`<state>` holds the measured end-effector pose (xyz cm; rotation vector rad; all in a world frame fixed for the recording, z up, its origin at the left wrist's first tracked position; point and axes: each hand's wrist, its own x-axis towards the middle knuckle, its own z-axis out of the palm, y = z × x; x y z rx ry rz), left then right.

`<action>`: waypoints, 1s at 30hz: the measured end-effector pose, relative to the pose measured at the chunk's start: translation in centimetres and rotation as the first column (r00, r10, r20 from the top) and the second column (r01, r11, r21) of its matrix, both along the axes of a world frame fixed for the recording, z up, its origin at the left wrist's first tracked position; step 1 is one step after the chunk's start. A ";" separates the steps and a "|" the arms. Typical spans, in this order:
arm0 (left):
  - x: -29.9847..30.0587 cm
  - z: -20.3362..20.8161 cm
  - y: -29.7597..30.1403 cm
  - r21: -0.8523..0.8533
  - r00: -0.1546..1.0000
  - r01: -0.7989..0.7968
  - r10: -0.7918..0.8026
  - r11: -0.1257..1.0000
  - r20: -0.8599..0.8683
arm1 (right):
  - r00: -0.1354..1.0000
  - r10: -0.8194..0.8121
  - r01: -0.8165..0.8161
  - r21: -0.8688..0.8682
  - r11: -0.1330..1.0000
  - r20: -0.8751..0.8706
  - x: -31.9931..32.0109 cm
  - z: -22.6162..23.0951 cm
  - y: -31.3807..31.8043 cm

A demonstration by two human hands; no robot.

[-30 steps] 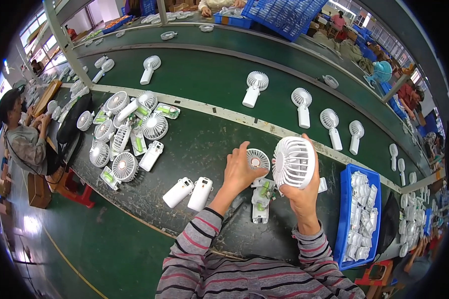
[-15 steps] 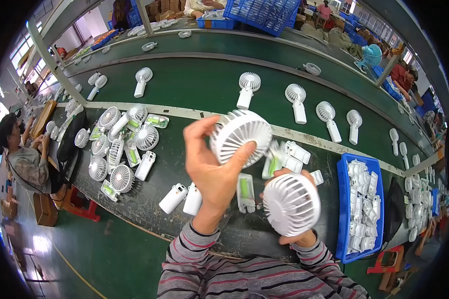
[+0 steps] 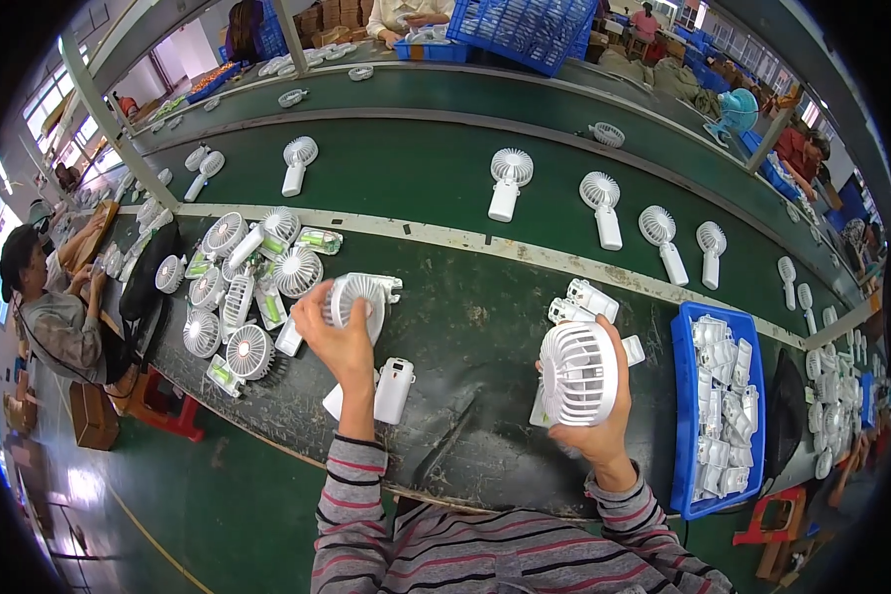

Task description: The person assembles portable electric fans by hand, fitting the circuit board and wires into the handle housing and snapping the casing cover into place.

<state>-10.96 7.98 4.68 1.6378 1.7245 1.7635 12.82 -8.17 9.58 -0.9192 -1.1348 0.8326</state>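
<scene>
My left hand (image 3: 342, 342) is closed around a white handheld fan (image 3: 358, 297) beside the pile on the left; part of it is hidden by the fingers. Over the right part of the bench, my right hand (image 3: 609, 416) grips another white handheld fan (image 3: 579, 374), its slatted round cage facing up and left. Two white handle shells (image 3: 395, 390) lie on the bench below my left hand. White housing parts (image 3: 592, 297) lie just beyond my right hand, and a piece under that hand is mostly covered.
A pile of fans and open handles with green cells (image 3: 250, 351) lies at left. A blue bin (image 3: 679, 416) of white shells stands at right. Beyond the pale bench rail (image 3: 445, 234), several fans lie on the green belt (image 3: 406, 178). A co-worker (image 3: 54, 307) sits far left.
My left hand has moved left and down with its fan, toward the pile. My right hand has risen slightly with its fan. The open handle with a green cell between them no longer shows.
</scene>
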 end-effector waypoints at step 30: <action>5.4 1.9 -8.9 0.141 0.415 0.869 -0.853 0.475 0.316 | 0.996 0.043 -0.068 -0.341 0.938 -0.080 -1.3 2.2 1.9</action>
